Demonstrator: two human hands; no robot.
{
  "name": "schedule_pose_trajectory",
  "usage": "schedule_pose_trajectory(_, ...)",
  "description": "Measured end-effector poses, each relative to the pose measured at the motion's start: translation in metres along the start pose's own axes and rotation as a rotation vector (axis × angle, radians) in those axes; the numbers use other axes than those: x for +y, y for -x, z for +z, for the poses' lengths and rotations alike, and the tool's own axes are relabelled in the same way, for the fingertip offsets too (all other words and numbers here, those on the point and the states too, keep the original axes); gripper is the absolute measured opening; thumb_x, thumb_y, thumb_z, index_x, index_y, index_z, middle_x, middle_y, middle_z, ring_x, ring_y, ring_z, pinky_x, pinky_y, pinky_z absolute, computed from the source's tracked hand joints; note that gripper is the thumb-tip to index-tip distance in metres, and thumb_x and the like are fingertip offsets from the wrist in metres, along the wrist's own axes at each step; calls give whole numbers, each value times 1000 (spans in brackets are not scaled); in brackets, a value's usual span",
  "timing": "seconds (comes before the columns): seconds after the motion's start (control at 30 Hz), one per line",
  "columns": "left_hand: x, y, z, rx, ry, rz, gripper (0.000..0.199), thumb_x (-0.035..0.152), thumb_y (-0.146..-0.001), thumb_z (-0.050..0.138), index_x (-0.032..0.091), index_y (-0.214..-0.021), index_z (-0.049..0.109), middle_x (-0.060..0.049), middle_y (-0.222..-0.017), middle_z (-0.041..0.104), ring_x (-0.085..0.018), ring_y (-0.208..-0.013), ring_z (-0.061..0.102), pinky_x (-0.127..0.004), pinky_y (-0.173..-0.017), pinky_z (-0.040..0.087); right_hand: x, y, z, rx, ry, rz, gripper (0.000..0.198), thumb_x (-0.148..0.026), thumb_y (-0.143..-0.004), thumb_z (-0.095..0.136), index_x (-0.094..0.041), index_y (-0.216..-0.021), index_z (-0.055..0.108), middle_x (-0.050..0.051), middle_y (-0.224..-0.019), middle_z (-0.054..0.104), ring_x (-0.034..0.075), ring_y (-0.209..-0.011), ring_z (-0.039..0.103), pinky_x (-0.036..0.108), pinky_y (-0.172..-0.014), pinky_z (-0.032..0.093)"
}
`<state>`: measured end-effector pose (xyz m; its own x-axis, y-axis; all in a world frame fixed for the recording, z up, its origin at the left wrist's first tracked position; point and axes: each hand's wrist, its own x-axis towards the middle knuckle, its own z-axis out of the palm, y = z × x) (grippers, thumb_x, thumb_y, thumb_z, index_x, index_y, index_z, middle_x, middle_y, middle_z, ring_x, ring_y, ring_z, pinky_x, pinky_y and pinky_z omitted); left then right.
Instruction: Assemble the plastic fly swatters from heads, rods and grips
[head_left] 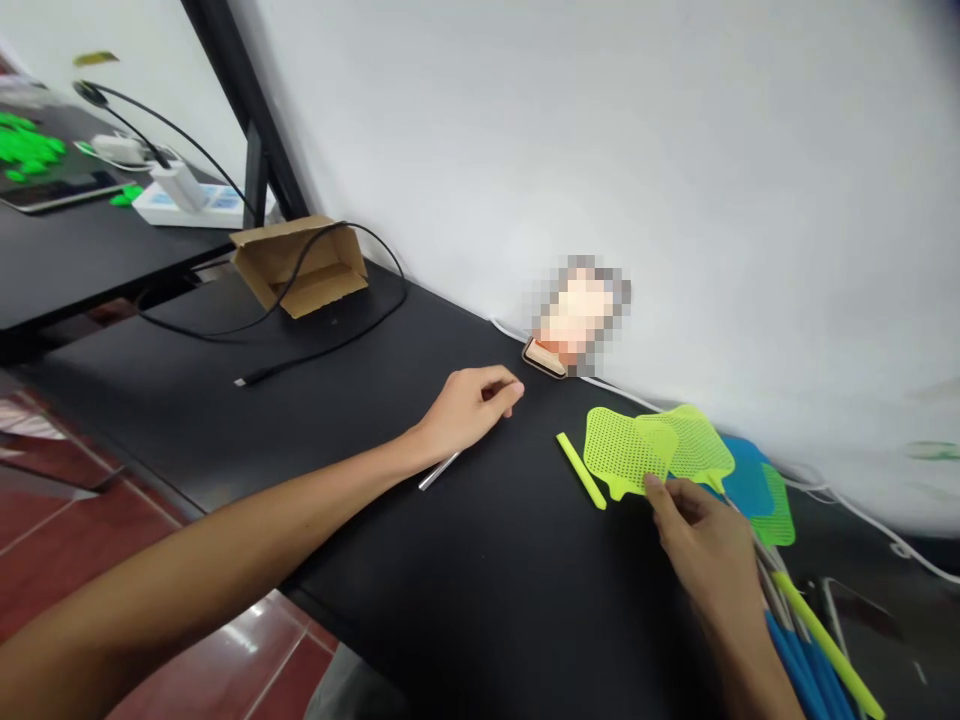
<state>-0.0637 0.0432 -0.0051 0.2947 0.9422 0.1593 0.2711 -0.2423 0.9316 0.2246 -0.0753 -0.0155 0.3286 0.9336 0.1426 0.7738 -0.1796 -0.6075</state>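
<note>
Head view, my left hand (471, 408) curled over a metal rod (439, 471) mid-bench; my right hand (701, 535) pinching a yellow-green swatter head (626, 452) near the bench's back edge, loose yellow handle (580, 470) beside it

in front of you runs a black table (450, 570), pushed up against a white wall. on it, toward the far left, lies an open cardboard box (300, 265) on its side, with a black cable (315, 350) looping past it and ending loose on the top. near the middle rests a thin metal rod (437, 472), partly hidden. further right you have a loose yellow-green stick (580, 470), then a heap of fly swatters (660, 450) in yellow-green and blue, heads overlapping. a white cord (840, 495) trails along the wall edge. the small object at the wall is blurred, perhaps a phone stand.
</note>
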Motion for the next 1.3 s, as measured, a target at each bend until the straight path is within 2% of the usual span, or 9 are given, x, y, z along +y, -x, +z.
schedule_pose_trajectory(0.2, -6, 4, 0, -74, -528, 85, 15, 28, -93, 62, 20, -82, 69, 0, -70, 63, -18, -74, 59, -31, -71, 40, -9, 8, 4, 70, 256, -43, 42, -61, -90, 62, -22, -75, 62, 1, -62, 63, 21, -55, 60, 33, -56, 38)
schedule_pose_trajectory(0.3, -5, 4, -2, -91, -571, 66, 8, 29, -90, 66, 22, -88, 67, 2, -65, 62, -19, -70, 60, -30, -67, 37, -18, 14, 12, 154, 200, -221, 37, -56, -96, 58, -22, -82, 63, 2, -69, 62, 20, -62, 60, 33, -61, 41)
schedule_pose_trajectory(0.5, 9, 3, -20, -191, -813, -47, 41, 59, -86, 66, 22, -72, 57, -2, -65, 64, -22, -62, 60, -31, -58, 27, -33, 25, 29, 174, 129, -566, 20, -40, -102, 58, -22, -94, 63, 4, -83, 63, 23, -81, 58, 35, -74, 43)
schedule_pose_trajectory(0.63, 15, 6, -28, -358, -916, 7, 34, 45, -89, 63, 21, -66, 56, -4, -66, 65, -24, -63, 62, -31, -59, 26, -31, 25, 35, 155, 110, -599, 15, -36, -101, 59, -22, -98, 63, 5, -86, 63, 23, -83, 57, 36, -74, 43)
schedule_pose_trajectory(0.73, 18, 8, -27, -388, -914, 76, 31, 31, -96, 51, 21, -66, 54, -5, -66, 63, -23, -65, 62, -31, -61, 29, -32, 25, 32, 169, 80, -591, 13, -35, -100, 62, -22, -99, 63, 5, -87, 63, 23, -84, 57, 36, -74, 44)
schedule_pose_trajectory(0.87, 26, 10, -21, -353, -678, 95, 33, 33, -100, 48, 21, -70, 48, 1, -61, 53, -17, -58, 52, -30, -60, 29, -42, 31, 26, 122, -40, -540, 11, -33, -101, 60, -24, -100, 64, 4, -90, 65, 23, -88, 59, 35, -79, 46)
schedule_pose_trajectory(1.1, 24, 29, 13, -237, 300, -9, 31, 50, -103, 52, 19, -97, 53, 3, -70, 56, -11, -60, 51, -24, -59, 42, -69, 60, 32, -309, -459, -196, 28, -44, -106, 47, -26, -121, 62, 3, -99, 69, 18, -87, 67, 27, -78, 53)
schedule_pose_trajectory(1.2, 16, 37, 29, -238, 473, -67, 35, 54, -101, 54, 19, -98, 51, 2, -72, 59, -9, -54, 48, -23, -54, 40, -73, 64, 37, -407, -509, -140, 32, -48, -106, 45, -23, -117, 63, 1, -83, 65, 16, -74, 63, 24, -68, 50)
schedule_pose_trajectory(1.3, 12, 41, 37, -350, 526, -103, 41, 57, -98, 58, 16, -99, 56, -1, -74, 61, -9, -56, 49, -24, -55, 40, -74, 62, 39, -376, -474, -173, 34, -47, -107, 44, -21, -112, 66, -2, -71, 58, 15, -63, 57, 23, -59, 45)
